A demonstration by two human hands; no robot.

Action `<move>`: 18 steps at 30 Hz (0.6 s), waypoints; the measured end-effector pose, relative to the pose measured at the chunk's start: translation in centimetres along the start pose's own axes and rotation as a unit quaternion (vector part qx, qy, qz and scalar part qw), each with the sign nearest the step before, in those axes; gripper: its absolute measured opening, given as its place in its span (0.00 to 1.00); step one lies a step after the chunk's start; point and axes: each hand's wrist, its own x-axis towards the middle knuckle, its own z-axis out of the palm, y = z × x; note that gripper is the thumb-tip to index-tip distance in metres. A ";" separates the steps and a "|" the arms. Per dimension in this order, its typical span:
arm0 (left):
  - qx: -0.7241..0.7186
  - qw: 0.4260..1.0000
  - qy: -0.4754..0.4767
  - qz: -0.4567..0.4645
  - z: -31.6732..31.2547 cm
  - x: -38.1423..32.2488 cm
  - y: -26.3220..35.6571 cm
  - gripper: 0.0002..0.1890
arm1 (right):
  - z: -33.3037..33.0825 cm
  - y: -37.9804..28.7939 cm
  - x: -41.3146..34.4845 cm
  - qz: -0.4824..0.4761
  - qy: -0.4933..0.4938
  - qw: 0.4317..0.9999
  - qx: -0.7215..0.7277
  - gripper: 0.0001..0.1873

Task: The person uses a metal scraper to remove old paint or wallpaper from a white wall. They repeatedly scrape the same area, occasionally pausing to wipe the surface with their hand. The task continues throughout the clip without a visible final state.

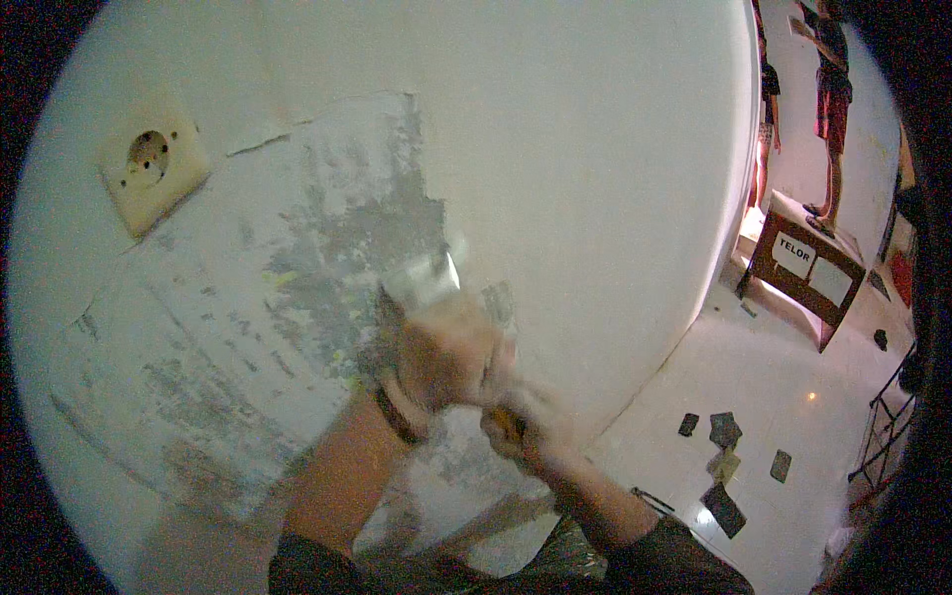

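Note:
Before me is an off-white wall (587, 186) with a large rough patch (223, 297) where the paint is stripped to grey and smeared plaster. My left hand (450, 349), a dark band on its wrist, is blurred by motion against this patch. At its fingertips a flat, pale scraper blade (428, 279) catches the light near the patch's right edge. Lower and to the right, my right hand (513, 431) is closed round a yellow-orange handle (509, 422). The left hand hides whether handle and blade are one tool.
A cream power socket (152, 167) sits on the wall at upper left. The wall ends at right beside a tiled floor (781, 379) with several dark flat pieces (723, 509). Beyond stand a brown box with written signs (807, 271), two people (833, 97) and a metal rack (881, 424).

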 end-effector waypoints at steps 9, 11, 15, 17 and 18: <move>0.055 0.998 0.001 -0.004 -1.2 4.0 0.1 0.13 | -0.6 -2.7 2.5 -0.017 0.029 0.999 0.006 0.12; 0.063 0.998 0.005 -0.005 -1.3 4.5 0.9 0.13 | -0.6 -3.3 2.2 0.051 0.045 0.997 0.038 0.11; 0.107 0.993 0.035 0.026 -1.4 7.7 0.0 0.13 | -1.1 -5.8 2.8 -0.009 0.046 0.998 0.033 0.11; 0.112 0.992 0.051 -0.026 -1.2 8.7 0.4 0.13 | -1.6 -7.0 2.3 -0.092 0.025 0.995 -0.009 0.12; 0.096 0.994 0.055 0.009 -0.8 8.4 1.3 0.13 | -1.7 -7.3 1.4 -0.086 0.020 0.996 -0.007 0.12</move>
